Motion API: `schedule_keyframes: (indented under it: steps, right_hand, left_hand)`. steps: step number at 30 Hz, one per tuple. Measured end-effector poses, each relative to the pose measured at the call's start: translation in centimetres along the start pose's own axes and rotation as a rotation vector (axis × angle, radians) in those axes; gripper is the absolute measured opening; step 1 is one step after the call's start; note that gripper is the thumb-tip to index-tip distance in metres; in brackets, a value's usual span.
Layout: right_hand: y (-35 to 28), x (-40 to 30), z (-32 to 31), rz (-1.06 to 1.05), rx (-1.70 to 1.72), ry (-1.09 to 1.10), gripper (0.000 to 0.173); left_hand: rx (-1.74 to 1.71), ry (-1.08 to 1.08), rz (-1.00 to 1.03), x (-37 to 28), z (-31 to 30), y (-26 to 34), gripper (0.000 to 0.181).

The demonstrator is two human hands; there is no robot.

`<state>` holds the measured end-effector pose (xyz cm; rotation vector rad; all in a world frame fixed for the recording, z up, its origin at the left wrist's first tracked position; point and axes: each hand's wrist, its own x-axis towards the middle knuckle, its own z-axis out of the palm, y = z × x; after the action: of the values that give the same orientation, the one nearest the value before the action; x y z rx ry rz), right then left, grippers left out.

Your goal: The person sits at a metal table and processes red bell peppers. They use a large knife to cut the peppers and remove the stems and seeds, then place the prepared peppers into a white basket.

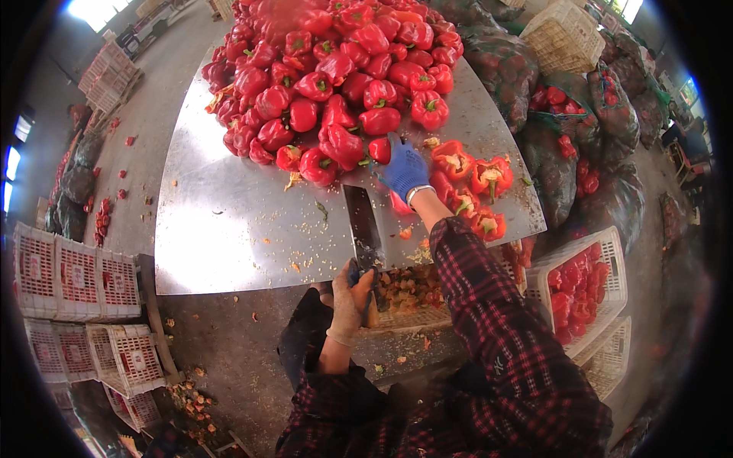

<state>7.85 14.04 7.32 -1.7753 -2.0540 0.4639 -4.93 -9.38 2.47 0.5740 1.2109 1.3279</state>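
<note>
My left hand (349, 297), in a pale dirty glove, grips the handle of a broad-bladed knife (363, 223). The blade points away from me over the front of the metal table (217, 229). In a blue knit glove, my right hand (405, 167) reaches to the front of the pepper heap, its thumb and fingers around a red bell pepper (379, 150). Several cut peppers (491, 176) with exposed cores lie right of that hand. Behind it rises a large heap of whole red bell peppers (343, 74).
Below the table edge sits a crate of pepper scraps (409, 292). A white plastic crate (578, 286) of red peppers stands at right. Filled mesh sacks (550, 166) line the right side. Stacked crates (77, 280) stand at left. Seeds and scraps litter the table and floor.
</note>
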Motion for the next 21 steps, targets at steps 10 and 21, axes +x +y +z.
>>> schedule_keyframes:
  steps: [10,21]
  right_hand:
    - [1.7,-5.7,0.1,-0.326,0.031,-0.177,0.089]
    - [2.1,-5.8,1.4,-0.224,0.080,-0.093,0.087]
  left_hand:
    - [0.303,-0.079,0.235,-1.2,-0.6,5.2,0.035]
    - [0.573,-0.160,0.420,0.2,0.0,6.9,0.024]
